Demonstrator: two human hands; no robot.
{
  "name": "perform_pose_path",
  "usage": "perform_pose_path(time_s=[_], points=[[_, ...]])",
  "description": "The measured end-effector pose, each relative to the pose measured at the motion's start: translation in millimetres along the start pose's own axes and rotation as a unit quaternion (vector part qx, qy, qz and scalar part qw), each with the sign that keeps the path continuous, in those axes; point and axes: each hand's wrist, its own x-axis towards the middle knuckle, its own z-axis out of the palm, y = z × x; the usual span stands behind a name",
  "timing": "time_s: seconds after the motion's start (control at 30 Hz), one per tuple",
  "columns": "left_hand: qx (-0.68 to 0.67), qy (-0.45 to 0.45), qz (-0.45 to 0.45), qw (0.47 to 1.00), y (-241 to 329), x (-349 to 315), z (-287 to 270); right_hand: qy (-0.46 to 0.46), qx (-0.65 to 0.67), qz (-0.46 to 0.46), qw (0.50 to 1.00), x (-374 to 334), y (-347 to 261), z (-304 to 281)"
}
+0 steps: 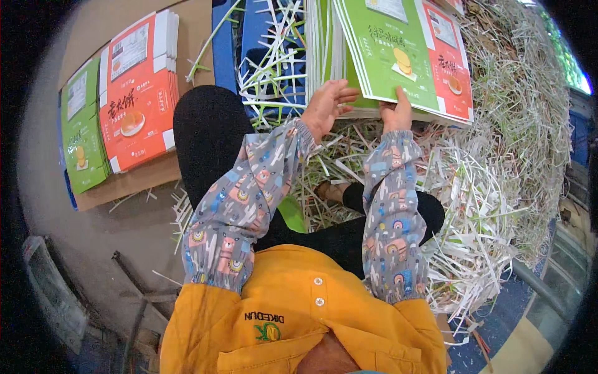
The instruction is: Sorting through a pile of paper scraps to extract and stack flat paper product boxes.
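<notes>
A stack of printed card sheets [408, 59], green with a red panel on the right, lies in front of me at the top of the view. My right hand [397, 112] pinches the near edge of the upper sheets, its thumb on top and its other fingers partly hidden below. Just left of that edge, my left hand [329, 107] is open and holds nothing, with its fingers loosely bent. White sheet edges [321, 50] fan out above the left hand. Patterned grey sleeve covers are on both my forearms.
At the left, a green stack [84, 128] and a red stack [138, 93] lie on brown cardboard [140, 186]. Shredded paper strips [479, 206] heap up at the right and around my legs. Strips also lie over a blue surface [249, 43].
</notes>
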Motion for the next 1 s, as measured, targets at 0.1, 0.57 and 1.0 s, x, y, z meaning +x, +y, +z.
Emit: perform_pose_path(time_s=[0.1,0.57,1.0], points=[[-0.020,0.057,0.024,0.998,11.0,0.2,-21.4,-0.074,0.039,-0.021,0.996,-30.3,-19.2,10.6],[0.140,0.170,0.129,0.967,-35.4,-22.2,-14.4,-0.016,0.045,0.067,0.997,-133.4,74.1,-59.4],[0.063,0.113,-0.035,0.991,-42.3,-47.9,-25.6,-0.084,0.021,0.026,0.996,-120.9,64.5,-95.4]])
